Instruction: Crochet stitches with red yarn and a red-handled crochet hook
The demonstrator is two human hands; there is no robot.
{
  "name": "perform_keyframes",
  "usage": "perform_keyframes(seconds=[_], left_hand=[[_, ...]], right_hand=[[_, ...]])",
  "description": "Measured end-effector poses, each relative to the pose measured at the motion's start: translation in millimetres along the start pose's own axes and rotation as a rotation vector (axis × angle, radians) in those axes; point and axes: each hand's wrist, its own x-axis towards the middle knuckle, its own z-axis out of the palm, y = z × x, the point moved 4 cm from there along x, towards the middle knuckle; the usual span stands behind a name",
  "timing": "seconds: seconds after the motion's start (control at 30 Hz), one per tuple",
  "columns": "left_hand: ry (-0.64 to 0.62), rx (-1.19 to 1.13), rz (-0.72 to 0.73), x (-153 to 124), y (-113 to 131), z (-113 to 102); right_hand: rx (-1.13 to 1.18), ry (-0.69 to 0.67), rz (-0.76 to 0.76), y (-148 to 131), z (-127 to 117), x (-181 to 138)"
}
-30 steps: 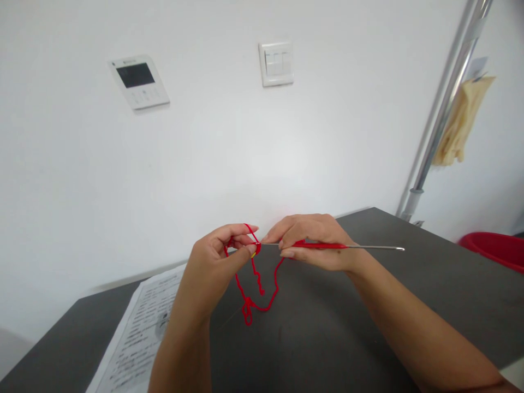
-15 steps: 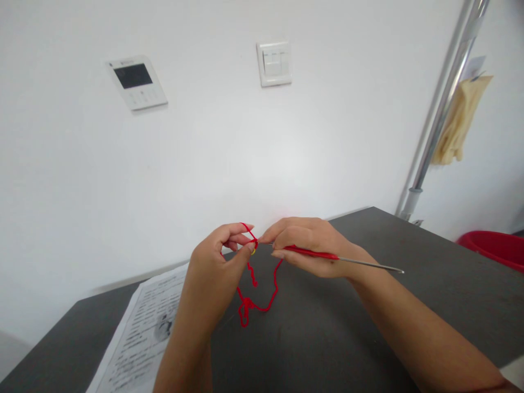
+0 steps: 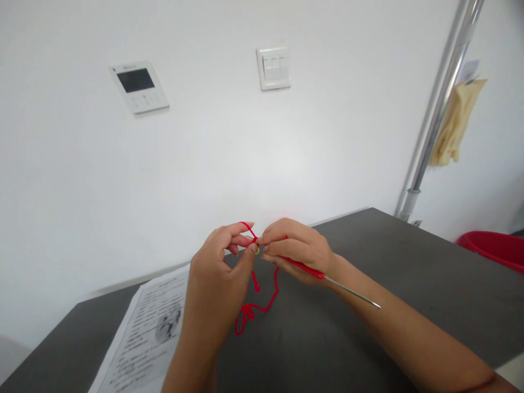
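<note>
My left hand [image 3: 223,262] is closed in a pinch on red yarn [image 3: 262,297], which runs over its forefinger and hangs in a loose loop down to the dark table [image 3: 368,262]. A small yellow ring shows at the pinch. My right hand [image 3: 297,248] is closed on a crochet hook [image 3: 327,278] with a red grip and a metal shaft. The hook's front end meets the yarn at my left fingertips. Its rear end slants down to the right over my forearm.
A printed sheet of paper [image 3: 143,338] lies on the table at the left. A red basin [image 3: 495,248] sits at the far right. A metal pole [image 3: 434,120] with a beige cloth [image 3: 454,128] stands at the back right. The wall carries a switch plate [image 3: 273,67] and a small screen panel [image 3: 138,86].
My right hand has moved closer to the left hand, and the hook's rear end has swung down from level to a downward slant. The hanging yarn loop has shifted slightly left.
</note>
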Motion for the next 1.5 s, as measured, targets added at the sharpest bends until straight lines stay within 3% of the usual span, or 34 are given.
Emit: perform_keyframes(seconds=[0.1,0.27,0.43,0.53,0.63,0.77,0.9,1.13,1.33,1.4,1.5], left_hand=[[-0.03,-0.156,-0.133,3,-7,3],[-0.118,-0.655,-0.332,11,-19,20],[-0.09,-0.921,-0.437,11,-23,44],[-0.015,-0.85,-0.387,8,-27,48],[0.032,-0.601,-0.28,9,-32,42],[0.074,-0.178,-0.04,14,-29,26],[0.09,0.011,0.104,19,-27,20],[-0.031,0.023,0.146,23,-29,26],[-0.064,0.002,0.131,24,-27,25],[-0.055,-0.042,0.103,24,-28,25],[-0.103,-0.279,-0.067,24,-38,28]], right_hand=[[-0.027,0.056,0.0,4,0,-3],[-0.026,0.067,-0.069,13,0,-5],[-0.15,0.175,-0.09,16,11,-18],[-0.198,0.197,0.013,18,20,-25],[-0.217,0.128,0.092,18,24,-22],[-0.187,0.073,0.127,13,16,-10],[-0.073,0.021,0.253,10,6,-1],[0.057,-0.066,0.629,17,-7,3],[0.045,-0.169,0.631,10,-17,10],[0.162,-0.113,0.713,13,-19,9],[0.497,0.077,0.909,24,-14,1]])
